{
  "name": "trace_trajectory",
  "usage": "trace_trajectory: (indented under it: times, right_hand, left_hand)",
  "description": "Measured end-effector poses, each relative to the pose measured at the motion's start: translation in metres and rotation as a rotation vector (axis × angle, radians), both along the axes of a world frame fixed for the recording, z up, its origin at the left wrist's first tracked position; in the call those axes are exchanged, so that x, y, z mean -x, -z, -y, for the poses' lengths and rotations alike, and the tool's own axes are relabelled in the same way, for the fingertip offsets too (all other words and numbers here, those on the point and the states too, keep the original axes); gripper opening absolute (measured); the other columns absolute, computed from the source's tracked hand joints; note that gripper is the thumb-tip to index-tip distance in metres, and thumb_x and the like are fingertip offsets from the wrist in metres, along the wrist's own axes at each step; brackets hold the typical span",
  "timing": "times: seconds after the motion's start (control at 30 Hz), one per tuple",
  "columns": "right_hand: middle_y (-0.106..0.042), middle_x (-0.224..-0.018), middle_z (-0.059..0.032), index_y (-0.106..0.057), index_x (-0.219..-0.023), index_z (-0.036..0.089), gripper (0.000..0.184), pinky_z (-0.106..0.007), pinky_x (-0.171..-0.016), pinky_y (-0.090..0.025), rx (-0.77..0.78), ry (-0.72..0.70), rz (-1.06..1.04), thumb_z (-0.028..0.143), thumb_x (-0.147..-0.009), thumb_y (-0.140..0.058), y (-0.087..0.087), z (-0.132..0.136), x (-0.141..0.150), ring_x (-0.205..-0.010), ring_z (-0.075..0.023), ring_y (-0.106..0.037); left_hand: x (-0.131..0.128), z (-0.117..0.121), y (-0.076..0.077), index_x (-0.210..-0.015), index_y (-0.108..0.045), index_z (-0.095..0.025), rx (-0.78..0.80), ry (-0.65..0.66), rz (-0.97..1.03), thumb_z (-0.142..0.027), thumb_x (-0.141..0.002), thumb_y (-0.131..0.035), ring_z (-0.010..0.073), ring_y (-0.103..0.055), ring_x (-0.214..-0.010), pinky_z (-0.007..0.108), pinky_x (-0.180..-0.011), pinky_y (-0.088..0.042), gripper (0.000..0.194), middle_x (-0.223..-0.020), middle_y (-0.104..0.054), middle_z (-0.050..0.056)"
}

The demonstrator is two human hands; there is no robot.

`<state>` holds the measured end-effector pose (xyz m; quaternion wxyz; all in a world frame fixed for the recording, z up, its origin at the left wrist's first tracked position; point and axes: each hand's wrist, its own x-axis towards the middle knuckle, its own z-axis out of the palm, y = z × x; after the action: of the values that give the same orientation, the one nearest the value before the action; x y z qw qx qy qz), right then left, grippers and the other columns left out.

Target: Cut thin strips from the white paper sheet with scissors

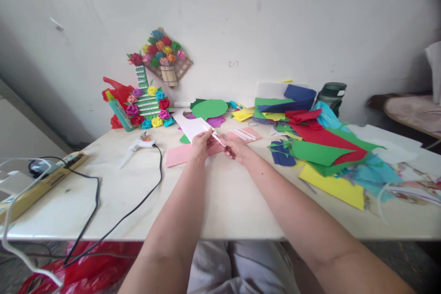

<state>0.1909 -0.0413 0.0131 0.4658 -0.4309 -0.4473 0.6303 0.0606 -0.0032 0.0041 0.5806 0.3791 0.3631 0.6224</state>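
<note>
Between both hands runs a thin white paper strip (218, 138), held above the table. My left hand (202, 143) is closed on its left end, and my right hand (235, 149) pinches the other end. Whether the strip is rolled or flat is too small to tell. Under and beside the hands lies pink paper (177, 155). Several white strips (244, 134) rest on the pink paper to the right. A white sheet (190, 127) lies just behind my left hand, and a green paper oval (210, 109) is farther back.
A white glue gun (139, 144) trails a black cord on the left, near a power strip (70, 161). Glue bottle (120, 111) and paper-flower craft (148, 103) stand behind. Coloured paper (320, 151) is heaped at right, with a dark bottle (332, 96) beyond.
</note>
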Motion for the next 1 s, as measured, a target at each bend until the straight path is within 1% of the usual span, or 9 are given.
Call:
trace_trajectory:
  times: [0.1, 0.23, 0.37, 0.47, 0.57, 0.67, 0.77, 0.9, 1.0]
  right_hand:
    - [-0.048, -0.042, 0.0047, -0.052, -0.061, 0.014, 0.018, -0.016, -0.028, -0.020, -0.012, 0.003, 0.011, 0.024, -0.072, -0.060, 0.0010, -0.0015, -0.0013, -0.029, -0.0032, -0.037]
    - [-0.045, -0.039, 0.0059, -0.050, -0.059, 0.014, 0.018, -0.016, -0.027, -0.017, -0.019, 0.029, 0.034, 0.022, -0.072, -0.060, -0.0017, -0.0001, -0.0028, -0.027, -0.0030, -0.034]
    - [-0.044, -0.038, 0.0068, -0.050, -0.062, 0.014, 0.014, -0.016, -0.027, -0.017, 0.031, 0.031, -0.001, 0.018, -0.074, -0.056, -0.0078, 0.0042, -0.0027, -0.027, -0.0028, -0.032]
    - [-0.044, -0.039, 0.0068, -0.051, -0.064, 0.014, 0.012, -0.016, -0.027, -0.018, 0.038, 0.023, -0.024, 0.017, -0.074, -0.056, -0.0076, 0.0035, -0.0024, -0.028, -0.0029, -0.033]
    - [-0.047, -0.040, 0.0063, -0.049, -0.063, 0.015, 0.014, -0.016, -0.027, -0.020, 0.001, 0.050, -0.036, 0.019, -0.073, -0.059, -0.0035, 0.0000, -0.0022, -0.028, -0.0033, -0.035]
    - [-0.049, -0.041, 0.0054, -0.050, -0.064, 0.015, 0.012, -0.016, -0.027, -0.023, -0.041, 0.085, -0.036, 0.019, -0.072, -0.058, -0.0010, -0.0019, -0.0019, -0.028, -0.0040, -0.037]
    - [-0.051, -0.041, 0.0047, -0.052, -0.063, 0.014, 0.010, -0.015, -0.027, -0.025, -0.108, 0.129, 0.031, 0.017, -0.071, -0.058, -0.0015, -0.0007, -0.0012, -0.029, -0.0043, -0.039]
    - [-0.049, -0.039, 0.0055, -0.055, -0.062, 0.013, 0.008, -0.015, -0.029, -0.030, -0.214, 0.196, 0.128, 0.014, -0.068, -0.059, -0.0024, -0.0008, -0.0001, -0.031, -0.0047, -0.042]
    - [-0.050, -0.040, 0.0061, -0.055, -0.064, 0.013, 0.006, -0.016, -0.031, -0.033, -0.216, 0.257, 0.098, 0.014, -0.066, -0.061, -0.0017, -0.0045, -0.0006, -0.032, -0.0053, -0.043]
  left_hand:
    - [0.0000, 0.0003, -0.0003, -0.070, -0.062, -0.011, -0.022, -0.020, 0.018, -0.037, -0.055, -0.076, 0.0096, -0.056, -0.048, 0.023, -0.053, -0.047, 0.034, -0.060, -0.063, 0.005]
    - [0.0001, -0.0011, 0.0010, -0.069, -0.061, -0.010, -0.035, -0.032, 0.014, -0.037, -0.055, -0.076, 0.0095, -0.055, -0.047, 0.023, -0.052, -0.046, 0.034, -0.061, -0.063, 0.006]
    - [0.0001, -0.0020, 0.0011, -0.070, -0.060, -0.011, -0.032, -0.047, 0.005, -0.038, -0.057, -0.075, 0.0096, -0.056, -0.047, 0.023, -0.052, -0.046, 0.034, -0.062, -0.063, 0.005]
    - [-0.0002, -0.0007, -0.0007, -0.072, -0.060, -0.011, -0.031, -0.037, 0.018, -0.038, -0.058, -0.074, 0.0100, -0.057, -0.049, 0.024, -0.054, -0.047, 0.034, -0.062, -0.063, 0.005]
    - [-0.0010, 0.0004, -0.0024, -0.074, -0.060, -0.011, -0.006, -0.007, 0.026, -0.043, -0.060, -0.072, 0.0110, -0.058, -0.051, 0.024, -0.057, -0.048, 0.037, -0.063, -0.063, 0.006]
    - [-0.0019, -0.0003, -0.0027, -0.073, -0.060, -0.011, 0.032, 0.015, 0.025, -0.051, -0.062, -0.067, 0.0126, -0.060, -0.053, 0.024, -0.055, -0.048, 0.042, -0.063, -0.064, 0.007]
    - [-0.0011, -0.0021, -0.0016, -0.076, -0.061, -0.011, 0.028, 0.008, 0.022, -0.054, -0.063, -0.064, 0.0124, -0.060, -0.053, 0.023, -0.053, -0.047, 0.045, -0.064, -0.064, 0.008]
    - [0.0032, -0.0040, 0.0005, -0.078, -0.062, -0.011, -0.031, -0.038, 0.015, -0.048, -0.062, -0.068, 0.0091, -0.056, -0.048, 0.021, -0.050, -0.045, 0.041, -0.060, -0.062, 0.004]
    - [0.0055, -0.0046, 0.0018, -0.075, -0.062, -0.010, -0.043, -0.043, 0.044, -0.037, -0.061, -0.072, 0.0087, -0.056, -0.047, 0.021, -0.052, -0.047, 0.032, -0.055, -0.059, 0.001]
